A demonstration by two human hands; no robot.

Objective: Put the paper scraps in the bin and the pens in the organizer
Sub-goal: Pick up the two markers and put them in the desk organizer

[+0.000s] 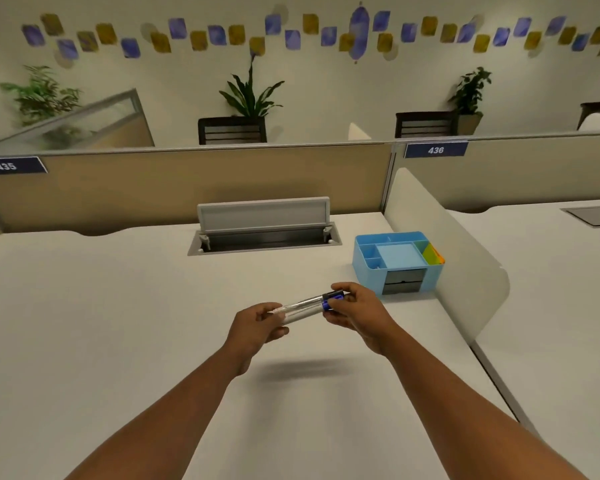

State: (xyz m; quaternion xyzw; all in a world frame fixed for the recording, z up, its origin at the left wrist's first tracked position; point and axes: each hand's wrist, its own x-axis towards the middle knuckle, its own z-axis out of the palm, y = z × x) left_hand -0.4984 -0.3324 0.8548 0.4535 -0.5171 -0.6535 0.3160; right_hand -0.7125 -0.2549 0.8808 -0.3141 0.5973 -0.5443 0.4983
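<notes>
A small bundle of pens (303, 305) with clear barrels and blue and black caps is held above the white desk (101, 323), between both hands. My left hand (257, 327) grips the clear barrel end. My right hand (357, 315) grips the capped end. The light blue desk organizer (364, 263) stands on the desk to the right and a little beyond my right hand, with several open compartments, dark drawers in front and coloured sticky notes at its right side. No paper scraps and no bin are in view.
An open grey cable hatch (264, 225) sits in the desk behind the hands. A white rounded divider panel (458, 265) rises just right of the organizer. Tan partition walls (187, 181) close off the back of the desk.
</notes>
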